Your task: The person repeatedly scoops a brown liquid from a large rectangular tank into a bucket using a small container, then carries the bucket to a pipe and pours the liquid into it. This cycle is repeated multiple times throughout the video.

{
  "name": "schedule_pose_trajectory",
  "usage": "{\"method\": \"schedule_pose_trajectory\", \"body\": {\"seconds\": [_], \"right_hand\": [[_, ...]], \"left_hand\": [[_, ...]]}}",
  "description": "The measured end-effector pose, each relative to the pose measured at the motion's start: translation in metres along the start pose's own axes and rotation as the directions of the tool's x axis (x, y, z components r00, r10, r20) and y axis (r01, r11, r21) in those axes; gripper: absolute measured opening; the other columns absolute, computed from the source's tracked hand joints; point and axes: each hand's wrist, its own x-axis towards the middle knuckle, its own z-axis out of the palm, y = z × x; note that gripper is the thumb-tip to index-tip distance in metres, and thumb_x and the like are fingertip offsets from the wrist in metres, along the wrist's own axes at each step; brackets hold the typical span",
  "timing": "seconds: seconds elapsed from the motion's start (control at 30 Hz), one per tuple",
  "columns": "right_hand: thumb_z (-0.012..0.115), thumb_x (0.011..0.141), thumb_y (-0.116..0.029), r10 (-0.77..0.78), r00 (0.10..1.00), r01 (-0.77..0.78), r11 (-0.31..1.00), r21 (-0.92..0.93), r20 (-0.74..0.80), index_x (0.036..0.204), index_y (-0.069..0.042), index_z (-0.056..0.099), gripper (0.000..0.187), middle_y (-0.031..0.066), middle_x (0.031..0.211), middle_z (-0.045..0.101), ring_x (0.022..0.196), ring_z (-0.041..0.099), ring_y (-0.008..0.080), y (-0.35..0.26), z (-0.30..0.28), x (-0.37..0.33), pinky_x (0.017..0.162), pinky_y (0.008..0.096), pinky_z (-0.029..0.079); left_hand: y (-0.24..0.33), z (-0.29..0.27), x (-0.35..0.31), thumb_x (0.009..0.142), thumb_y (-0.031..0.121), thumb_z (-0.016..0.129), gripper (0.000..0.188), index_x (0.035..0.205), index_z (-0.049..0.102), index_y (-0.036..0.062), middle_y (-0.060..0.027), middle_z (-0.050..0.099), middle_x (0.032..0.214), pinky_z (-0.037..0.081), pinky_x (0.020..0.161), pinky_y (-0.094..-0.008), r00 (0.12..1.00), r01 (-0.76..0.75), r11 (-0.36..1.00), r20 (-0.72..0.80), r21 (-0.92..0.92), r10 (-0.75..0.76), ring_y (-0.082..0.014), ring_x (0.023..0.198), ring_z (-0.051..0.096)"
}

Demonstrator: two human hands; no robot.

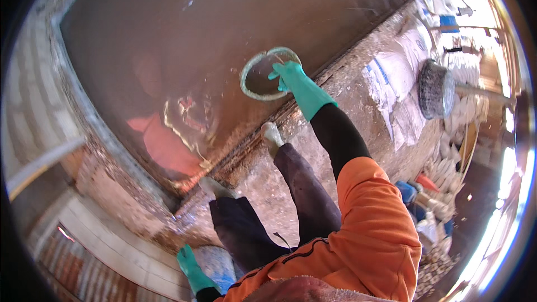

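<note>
In a teal rubber glove, my right hand (291, 77) reaches out over a tank of murky brown water (251, 11). Its fingers are closed at the near right side of a pale green bucket (245, 83), whose round rim shows at the water's surface. Brown water fills the bucket's mouth, and its lower part is hidden. My left hand (192, 265), gloved alike, hangs low at the left beside a blue and white container (215, 263). Its fingers look slightly apart, and nothing shows in them.
My feet stand on the tank's wet near ledge (240, 159). White sacks (391, 78) and a dark round tub (435, 89) lie to the right. A concrete wall (75, 109) borders the tank at left, with rusty corrugated sheet (89, 268) below. Assorted clutter (428, 201) lies lower right.
</note>
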Motion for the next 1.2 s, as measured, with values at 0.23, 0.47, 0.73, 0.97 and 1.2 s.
{"method": "schedule_pose_trajectory", "body": {"seconds": [0.23,0.47,0.73,0.97,1.2], "right_hand": [[0.06,0.095,-0.026,-0.064,0.993,0.093,0.944,0.317,-0.1,0.086,0.005,0.072,0.034,0.0093,0.054,0.057,0.041,0.051,0.0193,-0.013,-0.164,-0.133,0.042,0.0341,0.048],[0.063,0.093,-0.028,0.002,0.997,0.017,0.972,0.234,-0.079,0.086,-0.002,0.076,0.03,0.0081,0.055,0.057,0.044,0.053,0.0204,-0.012,-0.278,-0.197,0.045,0.0348,0.048],[0.063,0.09,-0.022,0.026,0.98,0.024,0.968,0.249,-0.196,0.083,0.002,0.075,0.027,0.0098,0.057,0.059,0.046,0.054,0.0199,-0.006,-0.39,-0.228,0.044,0.0336,0.048],[0.064,0.089,-0.022,-0.075,0.959,0.124,0.979,0.165,-0.274,0.083,0.001,0.075,0.026,0.0103,0.056,0.059,0.045,0.055,0.0195,-0.051,-0.493,-0.255,0.043,0.0326,0.046],[0.063,0.089,-0.027,-0.051,0.994,0.06,0.994,0.092,-0.098,0.083,-0.002,0.077,0.029,0.0077,0.049,0.054,0.043,0.054,0.0194,-0.107,-0.576,-0.213,0.044,0.0331,0.044]], "left_hand": [[0.093,-0.024,-0.031,0.09,0.036,0.073,0.041,0.114,0.063,0.0035,-0.0106,0.067,0.099,0.055,0.077,-0.033,0.986,-0.153,0.85,-0.02,-0.504,0.165,-0.0183,0.087,0.064],[0.287,-0.051,-0.183,0.093,0.043,0.067,0.058,0.13,0.056,-0.0013,-0.0156,0.067,0.113,0.051,0.092,-0.0386,0.889,-0.447,0.81,-0.091,-0.38,0.448,-0.026,0.103,0.062],[0.309,-0.02,-0.214,0.095,0.037,0.067,0.049,0.126,0.059,-0.0001,-0.0114,0.066,0.106,0.052,0.085,-0.0365,0.9,-0.434,0.876,-0.046,-0.21,0.434,-0.0222,0.098,0.061],[0.344,0.075,-0.273,0.095,0.036,0.067,0.047,0.124,0.06,0.0001,-0.0107,0.066,0.104,0.052,0.083,-0.0354,0.884,-0.36,0.891,0.204,-0.278,0.421,-0.0213,0.097,0.061],[0.432,0.158,-0.335,0.095,0.035,0.067,0.045,0.123,0.06,0.0002,-0.01,0.065,0.102,0.052,0.081,-0.0342,0.841,-0.35,0.888,0.318,-0.299,0.438,-0.0203,0.096,0.061]]}}
